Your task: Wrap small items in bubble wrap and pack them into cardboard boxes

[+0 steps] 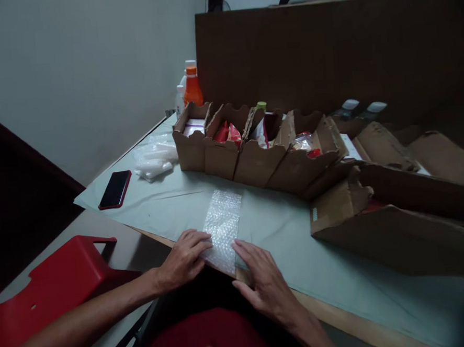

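Bubble wrap (222, 221), near corner under right hand (262, 279)

The near end of the bubble wrap (222, 224) is hiding under the fingers (199, 243); the big cardboard box (397, 236) is running off the right edge.

Bubble wrap (222, 226) before boxes (254, 151), phone (115, 189) left.

bubbly clear plastic wrap (222, 224), matt brown cardboard boxes (254, 156)
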The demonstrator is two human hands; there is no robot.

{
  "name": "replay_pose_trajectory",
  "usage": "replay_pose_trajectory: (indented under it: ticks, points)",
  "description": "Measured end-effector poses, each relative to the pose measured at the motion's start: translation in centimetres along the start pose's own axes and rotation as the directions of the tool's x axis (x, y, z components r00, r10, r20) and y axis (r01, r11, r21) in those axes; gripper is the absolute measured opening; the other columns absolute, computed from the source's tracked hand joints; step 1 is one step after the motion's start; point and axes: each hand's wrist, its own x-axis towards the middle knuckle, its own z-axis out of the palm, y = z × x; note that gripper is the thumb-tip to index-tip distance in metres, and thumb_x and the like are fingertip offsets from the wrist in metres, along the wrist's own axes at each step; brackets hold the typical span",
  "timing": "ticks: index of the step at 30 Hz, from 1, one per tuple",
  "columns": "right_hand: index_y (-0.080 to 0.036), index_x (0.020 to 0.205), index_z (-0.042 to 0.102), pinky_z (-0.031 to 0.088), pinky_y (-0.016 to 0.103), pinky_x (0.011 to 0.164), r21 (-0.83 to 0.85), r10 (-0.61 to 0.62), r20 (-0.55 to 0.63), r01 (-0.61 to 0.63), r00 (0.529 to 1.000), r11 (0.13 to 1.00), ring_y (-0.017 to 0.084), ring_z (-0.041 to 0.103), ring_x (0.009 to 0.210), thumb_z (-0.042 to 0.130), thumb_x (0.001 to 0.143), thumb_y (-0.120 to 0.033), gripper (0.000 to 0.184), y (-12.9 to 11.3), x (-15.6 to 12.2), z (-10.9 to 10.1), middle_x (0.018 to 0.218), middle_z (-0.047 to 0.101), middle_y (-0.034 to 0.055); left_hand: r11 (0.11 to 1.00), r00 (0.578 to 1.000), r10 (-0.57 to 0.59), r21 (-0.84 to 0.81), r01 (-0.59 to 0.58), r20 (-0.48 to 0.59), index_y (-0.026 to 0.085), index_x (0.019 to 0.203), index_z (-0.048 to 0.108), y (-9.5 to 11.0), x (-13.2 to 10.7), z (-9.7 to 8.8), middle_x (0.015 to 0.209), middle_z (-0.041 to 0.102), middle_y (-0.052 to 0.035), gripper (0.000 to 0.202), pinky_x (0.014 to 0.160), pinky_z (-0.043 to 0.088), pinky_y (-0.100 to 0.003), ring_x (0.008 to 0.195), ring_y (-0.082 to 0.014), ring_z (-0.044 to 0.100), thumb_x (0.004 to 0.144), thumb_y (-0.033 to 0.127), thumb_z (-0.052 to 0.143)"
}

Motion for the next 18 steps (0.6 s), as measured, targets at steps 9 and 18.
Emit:
replay_pose_trajectory:
  ticks: [9, 18]
  points:
    - [-0.02, 0.132, 0.057, 0.056, 0.039, 0.08, 0.075, 0.276, -0.31, -0.266, 0.91, 0.961, 0.023, 0.069, 0.088, 0.055, 0.095, -0.022, 0.037, 0.8, 3.3, 3.4, 0.104, 0.074, 0.009, 0.958, 0.959, -0.283, -0.045, 0.284, 0.034, 0.02, 0.114, 0.067, -2.0, 3.1, 0.1, 0.095, 0.076, -0.0052, 0.029, 0.08, 0.055, -0.035, 0.085, -0.0209, 0.069, 0.087, 0.017, 0.057]
    - [-0.02, 0.118, 0.064, 0.045, 0.046, 0.097, -0.095, 0.071, -0.096, -0.08, 0.993, 0.992, 0.03, 0.058, 0.122, 0.058, 0.092, -0.014, 0.028, 0.1, 4.0, 2.1, 0.129, 0.067, 0.0116, 0.974, 0.974, -0.225, 0.028, 0.225, 0.017, 0.018, 0.129, 0.057, -3.2, 3.8, 1.1, 0.09, 0.072, -0.0048, 0.038, 0.079, 0.054, -0.036, 0.08, -0.0209, 0.067, 0.091, 0.019, 0.057]
